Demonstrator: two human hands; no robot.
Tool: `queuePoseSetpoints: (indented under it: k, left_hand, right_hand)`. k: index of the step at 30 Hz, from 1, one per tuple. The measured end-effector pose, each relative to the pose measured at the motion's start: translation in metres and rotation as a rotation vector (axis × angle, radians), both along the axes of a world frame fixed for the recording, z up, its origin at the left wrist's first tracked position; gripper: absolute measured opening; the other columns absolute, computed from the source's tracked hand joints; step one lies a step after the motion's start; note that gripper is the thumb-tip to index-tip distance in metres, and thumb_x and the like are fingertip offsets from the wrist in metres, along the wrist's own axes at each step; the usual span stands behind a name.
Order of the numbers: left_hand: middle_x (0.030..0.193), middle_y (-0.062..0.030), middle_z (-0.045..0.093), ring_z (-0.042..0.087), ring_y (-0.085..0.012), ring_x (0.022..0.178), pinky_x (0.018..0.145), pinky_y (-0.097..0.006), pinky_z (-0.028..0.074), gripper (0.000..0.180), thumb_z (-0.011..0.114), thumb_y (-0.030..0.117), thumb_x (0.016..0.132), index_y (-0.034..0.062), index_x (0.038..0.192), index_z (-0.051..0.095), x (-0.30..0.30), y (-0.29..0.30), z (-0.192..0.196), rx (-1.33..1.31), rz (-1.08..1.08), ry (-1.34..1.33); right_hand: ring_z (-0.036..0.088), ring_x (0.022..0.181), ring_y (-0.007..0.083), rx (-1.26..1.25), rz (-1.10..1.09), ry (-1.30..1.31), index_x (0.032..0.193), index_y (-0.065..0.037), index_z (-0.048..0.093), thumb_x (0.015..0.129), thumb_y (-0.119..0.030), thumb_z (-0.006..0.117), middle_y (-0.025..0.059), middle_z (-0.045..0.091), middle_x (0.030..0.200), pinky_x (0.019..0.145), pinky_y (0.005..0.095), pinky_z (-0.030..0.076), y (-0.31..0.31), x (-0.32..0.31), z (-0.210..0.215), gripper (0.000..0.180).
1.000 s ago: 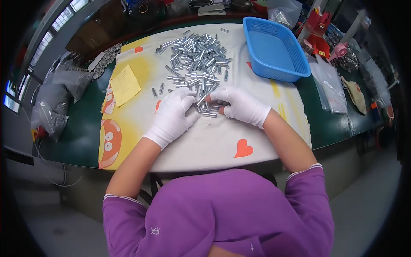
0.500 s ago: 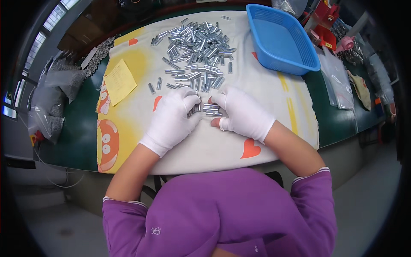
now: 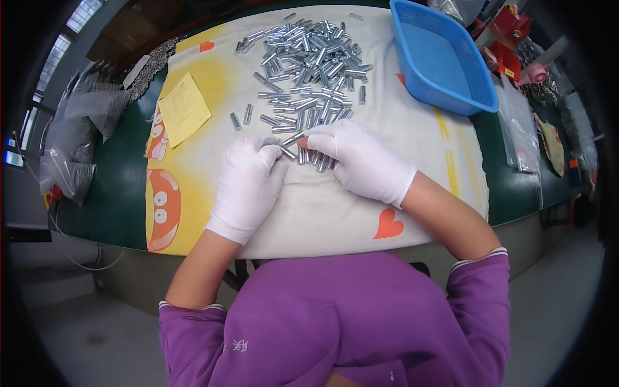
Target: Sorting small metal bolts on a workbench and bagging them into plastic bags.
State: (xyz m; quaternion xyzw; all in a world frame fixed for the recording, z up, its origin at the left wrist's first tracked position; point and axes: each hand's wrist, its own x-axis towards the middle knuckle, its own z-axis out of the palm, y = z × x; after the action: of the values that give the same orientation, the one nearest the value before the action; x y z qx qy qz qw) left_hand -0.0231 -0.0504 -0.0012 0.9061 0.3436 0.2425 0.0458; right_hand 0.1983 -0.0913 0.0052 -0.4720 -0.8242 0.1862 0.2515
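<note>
A heap of short silvery metal tubes point(image 3: 316, 58) lies on the cloth beyond my hands. My left hand point(image 3: 248, 184), in a white glove, is closed, with its fingertips on one tube point(image 3: 287, 153) slanting out of them. The gloved right hand point(image 3: 364, 161) pinches another tube point(image 3: 293, 138) between bare-tipped fingers, and the two tubes almost meet. Under and beside the right fingers lies a small row of tubes point(image 3: 321, 161), partly covered by the hand. Two single tubes point(image 3: 247, 114) rest apart from the heap, to the left.
A blue plastic basket point(image 3: 445, 58) stands at the far right. A yellow paper slip point(image 3: 185, 109) lies on the patterned cloth point(image 3: 322, 219) at left. Bags of small metal parts point(image 3: 80, 148) sit on the green table's left side, flat clear bags point(image 3: 519, 129) on the right.
Both hands have shifted; each now has a tube at its fingertips. Tubes grouped between the hands now lie in a row by the right fingers. The whole view has shifted slightly.
</note>
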Motion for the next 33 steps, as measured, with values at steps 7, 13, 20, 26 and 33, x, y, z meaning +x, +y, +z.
queuePoseSetpoints:
  k: [7,13,20,26,33]
  left_hand:
    - [0.101,-0.014,0.065,0.06,-0.0349,0.092,0.082,-0.044,0.049,0.017,0.068,0.006,0.08,0.0014,0.096,0.067,0.004,-0.006,0.005,-0.083,0.022,-0.095]
    - [0.097,-0.0168,0.064,0.06,-0.0355,0.09,0.08,-0.045,0.049,0.019,0.064,0.002,0.077,0.0006,0.096,0.066,0.008,0.015,0.003,-0.02,-0.159,-0.04]
    - [0.098,-0.0138,0.063,0.059,-0.0328,0.094,0.082,-0.043,0.047,0.028,0.066,0.001,0.075,0.0042,0.103,0.065,0.011,-0.017,0.012,-0.118,0.049,0.124]
    - [0.089,-0.0124,0.064,0.06,-0.034,0.09,0.075,-0.046,0.047,0.026,0.062,-0.002,0.075,0.0038,0.1,0.065,-0.005,-0.028,0.003,-0.006,0.062,-0.009]
    - [0.097,-0.014,0.064,0.059,-0.0366,0.11,0.085,-0.046,0.048,0.027,0.072,0.0,0.072,0.0029,0.098,0.063,-0.025,-0.028,-0.008,-0.187,-0.113,-0.114]
  right_hand:
    - [0.059,0.105,0.0418,-0.069,-0.037,0.157,0.122,-0.001,0.06,0.066,0.017,0.049,0.0216,0.064,0.109,0.091,0.0436,0.049,-0.008,-0.01,0.0,0.06]
    - [0.059,0.108,0.0397,-0.173,-0.04,0.077,0.128,-0.002,0.057,0.067,0.016,0.049,0.0215,0.064,0.114,0.095,0.0413,0.049,-0.006,-0.01,0.01,0.064]
    - [0.059,0.11,0.0369,-0.154,-0.046,0.214,0.129,-0.003,0.056,0.067,0.017,0.048,0.0194,0.063,0.116,0.095,0.0383,0.049,-0.019,-0.003,0.002,0.066]
    - [0.06,0.112,0.0329,-0.243,-0.012,0.411,0.132,-0.003,0.055,0.068,0.018,0.045,0.0166,0.063,0.115,0.097,0.0358,0.048,-0.022,-0.005,0.0,0.068]
    - [0.06,0.101,0.0362,-0.097,0.087,0.106,0.132,-0.008,0.059,0.074,0.016,0.052,0.0181,0.065,0.105,0.088,0.0407,0.049,-0.002,-0.01,0.003,0.063]
